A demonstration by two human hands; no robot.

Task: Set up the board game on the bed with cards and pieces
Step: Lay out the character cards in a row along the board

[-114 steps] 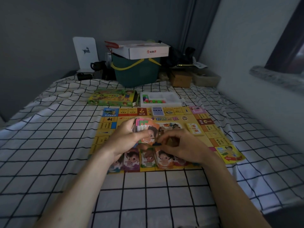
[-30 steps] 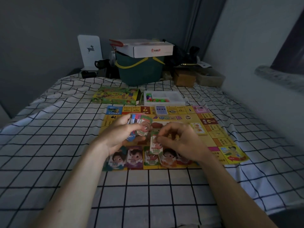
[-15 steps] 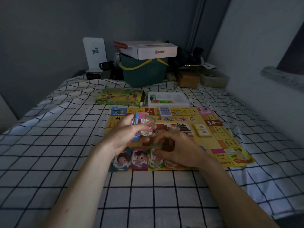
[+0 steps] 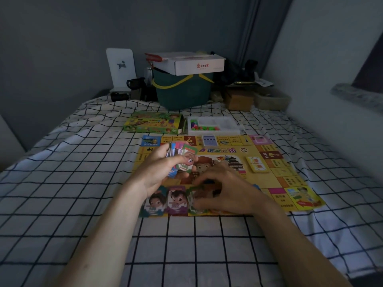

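Note:
A yellow game board [image 4: 279, 172] lies flat on the checked bedsheet. My left hand [image 4: 157, 170] holds a fanned stack of play-money cards [image 4: 182, 156] above the board's left half. My right hand [image 4: 226, 189] rests palm down over the near edge of the board, fingers on a green card [image 4: 191, 201] in a row of face-up money cards [image 4: 165, 201]; the cards further right are hidden under it. A blue card deck [image 4: 209, 140] and a yellow card deck [image 4: 257, 164] sit on the board.
Beyond the board lie the green game box [image 4: 153, 122] and a white tray [image 4: 226, 124] with small coloured pieces. A green bucket [image 4: 184, 90] topped by a white carton, a white bookend and small boxes stand by the far wall. A wall runs along the right.
My right hand has lowered from holding a card up near the stack onto the card row at the board's near edge. The left hand keeps its stack almost still.

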